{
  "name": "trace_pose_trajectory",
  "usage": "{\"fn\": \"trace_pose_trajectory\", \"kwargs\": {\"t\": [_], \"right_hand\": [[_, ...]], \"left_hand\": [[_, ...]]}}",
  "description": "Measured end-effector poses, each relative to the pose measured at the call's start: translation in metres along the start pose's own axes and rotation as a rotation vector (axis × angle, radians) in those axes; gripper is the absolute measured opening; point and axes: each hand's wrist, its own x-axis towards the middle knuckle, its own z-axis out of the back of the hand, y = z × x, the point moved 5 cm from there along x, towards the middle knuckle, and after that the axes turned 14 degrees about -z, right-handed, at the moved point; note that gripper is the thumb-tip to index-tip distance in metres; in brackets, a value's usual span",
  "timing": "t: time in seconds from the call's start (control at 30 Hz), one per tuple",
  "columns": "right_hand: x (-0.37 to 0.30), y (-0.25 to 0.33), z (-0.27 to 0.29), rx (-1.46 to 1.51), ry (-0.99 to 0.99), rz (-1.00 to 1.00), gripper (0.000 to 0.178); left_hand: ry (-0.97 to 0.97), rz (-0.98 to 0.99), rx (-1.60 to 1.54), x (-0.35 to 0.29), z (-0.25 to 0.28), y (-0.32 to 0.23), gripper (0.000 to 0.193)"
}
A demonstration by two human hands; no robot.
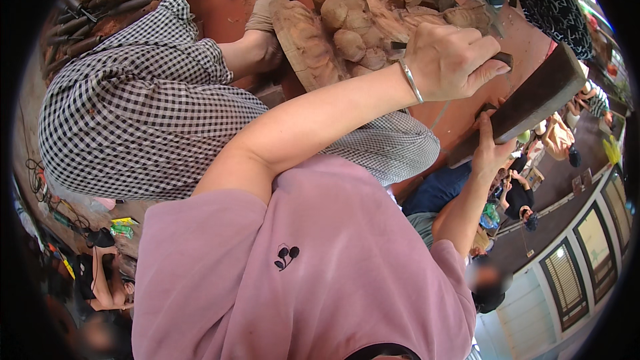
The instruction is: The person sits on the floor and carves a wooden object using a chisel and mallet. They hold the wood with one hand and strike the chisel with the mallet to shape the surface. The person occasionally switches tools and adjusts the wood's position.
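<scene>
My left hand [450, 60], with a silver bangle at its wrist, is closed around a chisel [398, 45]. The chisel's dark blade points left at a brown wood carving [353, 17] with rounded, fruit-like bumps; whether its tip touches the wood, I cannot tell. The handle's end [505, 60] sticks out beyond my thumb. To the right and a little nearer, my right hand [492, 150] grips a dark wooden mallet [543, 90]. Its thick, blocky head stands tilted up beside the chisel handle, apart from it.
My socked foot [273, 0] rests against the carving's left end. Several chisels [110, 0] lie in a pile at the far left. Wood dust covers parts of the red floor [230, 10]. Other people [520, 193] sit at the right, and another person [103, 273] at the lower left.
</scene>
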Motion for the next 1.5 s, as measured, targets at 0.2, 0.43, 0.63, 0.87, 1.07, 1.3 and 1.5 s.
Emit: {"fn": "trace_pose_trajectory", "kwargs": {"t": [0.2,0.43,0.63,0.87,1.07,1.3,1.5], "right_hand": [[0.001,-0.007,0.004,-0.007,-0.015,0.036,0.040],[-0.001,-0.002,0.003,-0.218,-0.092,0.100,0.036],[-0.003,0.005,-0.001,-0.377,-0.107,0.189,0.034],[-0.007,0.006,-0.005,-0.276,-0.119,0.123,0.030],[-0.004,0.009,-0.001,-0.458,-0.121,0.208,0.030],[-0.008,0.014,-0.009,-0.392,-0.102,0.241,0.035],[-0.014,0.006,-0.012,-0.179,-0.047,0.152,0.036]], "left_hand": [[-0.021,-0.033,-0.033,-0.001,-0.002,0.000,0.024],[-0.031,-0.067,-0.027,-0.003,0.001,0.000,0.023],[0.004,-0.075,-0.005,-0.004,0.000,0.001,0.023],[-0.023,-0.070,-0.030,-0.004,0.002,0.001,0.024],[-0.001,-0.083,-0.004,-0.006,0.002,0.002,0.026],[-0.098,-0.069,-0.013,-0.006,0.008,0.005,0.029],[-0.105,-0.060,-0.038,-0.006,0.008,0.006,0.032]]}}
